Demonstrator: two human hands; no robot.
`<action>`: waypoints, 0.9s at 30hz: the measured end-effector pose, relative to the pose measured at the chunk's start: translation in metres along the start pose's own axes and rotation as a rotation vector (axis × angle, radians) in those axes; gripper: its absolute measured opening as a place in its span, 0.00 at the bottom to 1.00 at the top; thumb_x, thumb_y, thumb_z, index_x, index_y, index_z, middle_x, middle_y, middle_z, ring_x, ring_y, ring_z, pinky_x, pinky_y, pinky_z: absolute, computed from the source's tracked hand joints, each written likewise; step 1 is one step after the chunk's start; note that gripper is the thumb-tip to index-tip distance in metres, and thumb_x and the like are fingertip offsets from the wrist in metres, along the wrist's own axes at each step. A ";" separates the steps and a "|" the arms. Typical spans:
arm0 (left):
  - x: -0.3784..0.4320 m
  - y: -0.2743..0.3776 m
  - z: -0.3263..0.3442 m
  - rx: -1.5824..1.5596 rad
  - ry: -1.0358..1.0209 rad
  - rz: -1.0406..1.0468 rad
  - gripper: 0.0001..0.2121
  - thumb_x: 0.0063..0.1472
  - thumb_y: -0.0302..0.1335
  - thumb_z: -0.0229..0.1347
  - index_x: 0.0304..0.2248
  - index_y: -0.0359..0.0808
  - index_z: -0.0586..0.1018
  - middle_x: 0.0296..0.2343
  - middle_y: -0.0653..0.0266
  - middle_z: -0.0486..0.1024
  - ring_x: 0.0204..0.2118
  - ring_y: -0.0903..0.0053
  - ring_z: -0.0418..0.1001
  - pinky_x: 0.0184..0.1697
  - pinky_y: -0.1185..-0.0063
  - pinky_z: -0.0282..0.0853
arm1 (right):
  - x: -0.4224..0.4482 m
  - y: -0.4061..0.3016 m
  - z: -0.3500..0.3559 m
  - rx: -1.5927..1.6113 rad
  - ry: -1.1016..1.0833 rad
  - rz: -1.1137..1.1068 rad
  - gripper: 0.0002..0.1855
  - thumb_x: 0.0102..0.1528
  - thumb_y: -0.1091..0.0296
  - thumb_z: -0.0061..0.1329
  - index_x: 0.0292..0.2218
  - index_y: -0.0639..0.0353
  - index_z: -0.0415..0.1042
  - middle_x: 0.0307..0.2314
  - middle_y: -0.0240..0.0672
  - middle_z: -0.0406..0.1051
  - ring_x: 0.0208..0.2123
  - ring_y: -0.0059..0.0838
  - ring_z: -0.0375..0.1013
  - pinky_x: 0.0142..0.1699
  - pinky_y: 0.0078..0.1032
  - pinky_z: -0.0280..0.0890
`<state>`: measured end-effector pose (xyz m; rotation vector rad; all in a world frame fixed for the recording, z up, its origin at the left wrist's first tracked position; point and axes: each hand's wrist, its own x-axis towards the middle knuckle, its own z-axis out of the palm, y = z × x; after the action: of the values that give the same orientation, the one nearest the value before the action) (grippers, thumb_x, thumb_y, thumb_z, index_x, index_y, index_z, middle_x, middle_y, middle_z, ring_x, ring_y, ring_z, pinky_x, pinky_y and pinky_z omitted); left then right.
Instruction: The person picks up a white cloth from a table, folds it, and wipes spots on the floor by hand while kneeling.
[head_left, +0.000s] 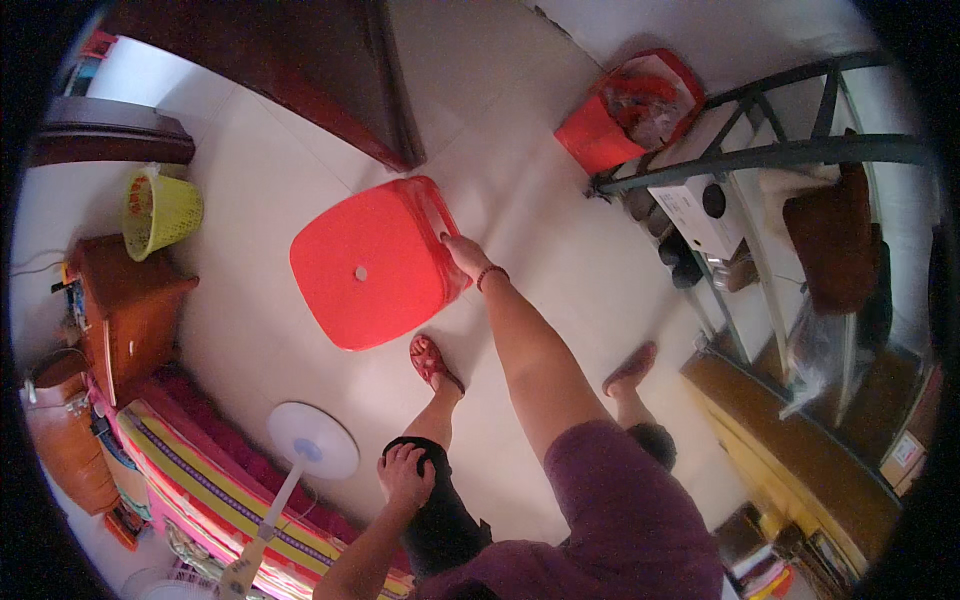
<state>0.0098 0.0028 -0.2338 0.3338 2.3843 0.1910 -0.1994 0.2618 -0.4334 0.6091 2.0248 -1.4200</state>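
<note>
A red plastic stool (337, 262) with a small round hole in its seat is in front of me on the tiled floor. My right hand (466, 256) grips the stool's side edge, by an opening below the seat; a beaded bracelet is around that wrist. My left hand (407, 472) rests on my left knee over dark shorts, fingers slightly spread and holding nothing. My feet wear red sandals (426, 358), one close to the stool. The ends of my right fingers are hidden behind the stool's edge.
A dark wooden door (322, 67) stands beyond the stool. At left are a yellow basket (176, 214), a wooden cabinet (139, 300), a bed with striped cloth (202, 502) and a white stand fan (313, 440). At right are a red bin (600, 135) and a dark metal rack (750, 159).
</note>
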 end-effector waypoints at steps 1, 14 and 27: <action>-0.002 0.002 0.000 0.049 -0.019 -0.021 0.12 0.42 0.34 0.46 0.29 0.41 0.72 0.34 0.66 0.66 0.42 0.72 0.57 0.44 0.70 0.49 | -0.001 0.005 0.001 -0.119 -0.070 -0.033 0.24 0.50 0.53 0.21 0.39 0.62 0.59 0.36 0.49 0.59 0.40 0.41 0.58 0.44 0.30 0.53; -0.010 0.011 0.012 0.018 0.092 -0.119 0.10 0.41 0.31 0.46 0.27 0.40 0.71 0.33 0.65 0.66 0.40 0.70 0.59 0.41 0.71 0.53 | -0.167 0.168 -0.084 0.397 -0.035 0.236 0.27 0.51 0.48 0.22 0.42 0.61 0.58 0.37 0.40 0.61 0.40 0.31 0.58 0.45 0.23 0.51; 0.098 0.069 -0.002 0.023 0.200 0.176 0.08 0.42 0.30 0.47 0.26 0.40 0.71 0.27 0.65 0.68 0.35 0.70 0.63 0.39 0.72 0.53 | -0.288 0.393 0.039 -0.492 -0.093 -0.134 0.20 0.49 0.68 0.26 0.46 0.53 0.49 0.27 0.43 0.66 0.27 0.41 0.66 0.33 0.32 0.61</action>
<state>-0.0489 0.0975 -0.2786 0.5598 2.5548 0.2906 0.2765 0.3431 -0.5107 0.1948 2.2557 -0.9384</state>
